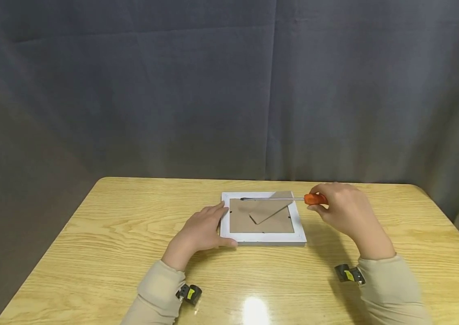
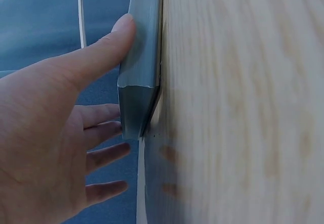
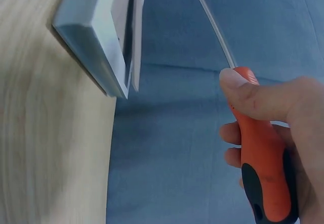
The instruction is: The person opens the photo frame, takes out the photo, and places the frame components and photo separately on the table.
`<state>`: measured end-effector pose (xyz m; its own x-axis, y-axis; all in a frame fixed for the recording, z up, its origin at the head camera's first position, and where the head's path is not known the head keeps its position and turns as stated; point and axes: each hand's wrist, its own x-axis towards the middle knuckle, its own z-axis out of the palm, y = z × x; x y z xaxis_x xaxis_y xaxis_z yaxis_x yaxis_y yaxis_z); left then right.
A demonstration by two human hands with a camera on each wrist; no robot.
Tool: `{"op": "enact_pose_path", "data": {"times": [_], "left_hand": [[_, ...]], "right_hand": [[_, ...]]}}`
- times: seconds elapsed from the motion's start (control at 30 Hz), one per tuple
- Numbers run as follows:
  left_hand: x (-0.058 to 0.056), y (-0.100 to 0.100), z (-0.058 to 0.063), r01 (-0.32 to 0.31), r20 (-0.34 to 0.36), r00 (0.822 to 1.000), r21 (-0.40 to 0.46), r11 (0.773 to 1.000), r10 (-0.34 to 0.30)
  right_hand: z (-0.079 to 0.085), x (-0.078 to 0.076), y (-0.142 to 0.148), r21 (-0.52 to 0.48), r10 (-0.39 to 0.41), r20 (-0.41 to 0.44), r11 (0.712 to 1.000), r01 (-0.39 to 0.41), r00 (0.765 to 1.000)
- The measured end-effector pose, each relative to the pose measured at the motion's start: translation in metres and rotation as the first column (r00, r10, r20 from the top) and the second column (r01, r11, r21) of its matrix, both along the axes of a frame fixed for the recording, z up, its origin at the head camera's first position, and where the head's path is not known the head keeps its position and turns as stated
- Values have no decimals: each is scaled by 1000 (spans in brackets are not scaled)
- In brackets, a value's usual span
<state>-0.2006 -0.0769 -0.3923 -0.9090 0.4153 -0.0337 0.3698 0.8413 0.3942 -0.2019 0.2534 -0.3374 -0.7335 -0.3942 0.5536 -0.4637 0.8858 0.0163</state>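
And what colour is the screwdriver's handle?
The handle is orange and black, clearest in the right wrist view.

L hand [image 2: 45, 128], thumb [image 2: 98, 54] on frame [image 2: 144, 59] (grey-blue side), wood tbl [image 2: 238, 107] alongside

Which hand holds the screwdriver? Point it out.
The right hand, gripping the orange-handled screwdriver; the left hand holds no tool, only touching the picture frame.

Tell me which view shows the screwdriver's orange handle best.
Right wrist: the orange handle is large, its black parts visible, gripped by the right hand. The head view shows only its front end, small; the left wrist view, none of it.
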Motion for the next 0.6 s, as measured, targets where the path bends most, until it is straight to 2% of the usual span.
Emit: {"op": "enact_pose_path", "data": {"times": [0.33, 0.6], "left_hand": [[0, 4, -1, 3, 8, 1000, 15, 1000, -4], [-1, 6, -4, 12, -20, 1000, -12, 1000, -12]], "right_hand": [[-8, 2, -7, 24, 7, 13, 1000, -7, 1000], [-14, 3, -8, 36, 15, 27, 999, -16, 1000]]}}
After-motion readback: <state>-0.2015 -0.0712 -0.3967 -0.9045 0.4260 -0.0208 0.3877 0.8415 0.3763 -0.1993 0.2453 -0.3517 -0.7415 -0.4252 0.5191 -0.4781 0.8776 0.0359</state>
